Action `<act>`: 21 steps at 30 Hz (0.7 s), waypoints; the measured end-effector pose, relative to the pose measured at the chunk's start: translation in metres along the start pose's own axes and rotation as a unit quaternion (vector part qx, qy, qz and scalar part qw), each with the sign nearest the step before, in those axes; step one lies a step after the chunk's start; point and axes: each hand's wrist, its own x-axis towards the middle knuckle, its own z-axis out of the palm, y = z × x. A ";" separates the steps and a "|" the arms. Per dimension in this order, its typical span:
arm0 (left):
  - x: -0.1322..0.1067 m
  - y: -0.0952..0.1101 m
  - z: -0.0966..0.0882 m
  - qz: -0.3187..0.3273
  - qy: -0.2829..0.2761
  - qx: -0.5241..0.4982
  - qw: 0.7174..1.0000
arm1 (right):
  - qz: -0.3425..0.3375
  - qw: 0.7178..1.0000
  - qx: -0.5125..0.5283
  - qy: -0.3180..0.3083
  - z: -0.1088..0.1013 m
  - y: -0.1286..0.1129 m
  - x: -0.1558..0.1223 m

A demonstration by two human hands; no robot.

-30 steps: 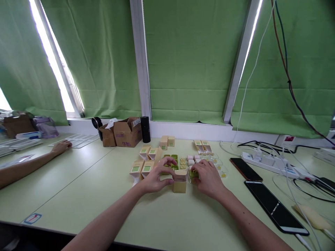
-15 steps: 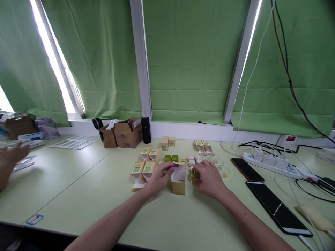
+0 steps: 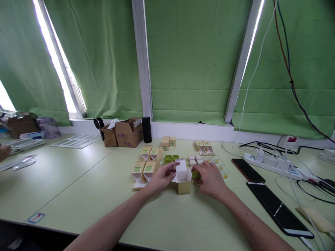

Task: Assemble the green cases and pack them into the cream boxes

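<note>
A small tan cardboard box (image 3: 184,188) stands upright in front of me with its top flaps raised, showing a white inside. My left hand (image 3: 162,177) pinches a flap on its left side. My right hand (image 3: 211,177) is closed around a small green container (image 3: 195,175), just right of the box. The fingers partly hide that container. Behind the box sit several small green square pots (image 3: 171,158) and some whitish and pinkish blocks (image 3: 195,160). To the left of my left hand are several open tan boxes (image 3: 148,169) with green squares on their lids.
Clear plastic trays (image 3: 223,169) with yellow dots lie behind my right hand. Two phones (image 3: 278,208) and a power strip (image 3: 272,164) with cables are at right. Brown cartons (image 3: 129,133) and a black cylinder (image 3: 147,129) stand at the back. Another person's hand (image 3: 4,152) shows far left.
The box has shifted slightly right, and its flaps are now spread wider with the inside showing. My right hand barely moved. The other person's hand has drawn back toward the left edge.
</note>
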 end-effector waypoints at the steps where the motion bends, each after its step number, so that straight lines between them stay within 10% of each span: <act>1: 0.000 0.000 0.001 -0.002 -0.003 0.000 1.000 | 0.003 1.000 0.004 0.002 0.000 0.001 0.000; 12: -0.002 -0.005 0.000 -0.019 -0.001 0.020 1.000 | 0.026 0.948 0.228 0.221 -0.011 0.007 0.001; 21: -0.003 -0.006 0.000 -0.026 -0.025 -0.001 0.999 | -0.063 0.904 0.348 0.242 0.007 -0.021 -0.009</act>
